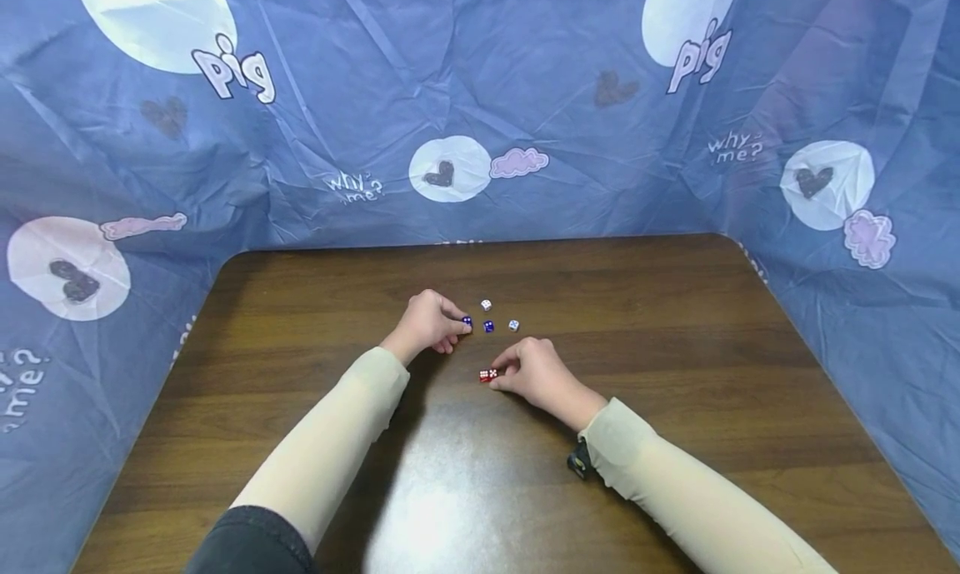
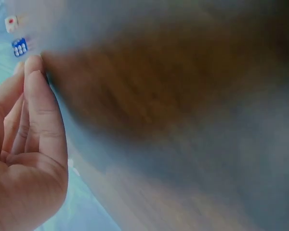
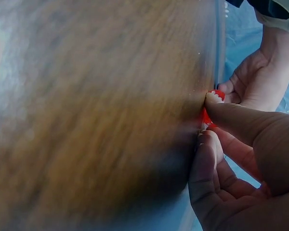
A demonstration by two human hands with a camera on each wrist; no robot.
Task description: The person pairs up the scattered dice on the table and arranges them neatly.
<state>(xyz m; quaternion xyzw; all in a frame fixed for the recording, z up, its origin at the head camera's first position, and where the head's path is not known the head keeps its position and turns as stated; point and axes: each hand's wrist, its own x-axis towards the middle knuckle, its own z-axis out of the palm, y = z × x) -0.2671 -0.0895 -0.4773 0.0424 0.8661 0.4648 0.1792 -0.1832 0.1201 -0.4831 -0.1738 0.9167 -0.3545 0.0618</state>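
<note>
My left hand pinches a blue die between thumb and fingertips, low over the wooden table. In the left wrist view the fingers hide that die. Just to its right lies a second blue die. Nearer my body, my right hand has thumb and index finger on a red die. Close against its left side is another red die. The right wrist view shows red faces at the fingertips, partly covered by them.
A white die lies behind the blue ones, and a second white die to their right. Blue printed cloth hangs around the back and sides of the brown table. A black wristband shows at the right wrist.
</note>
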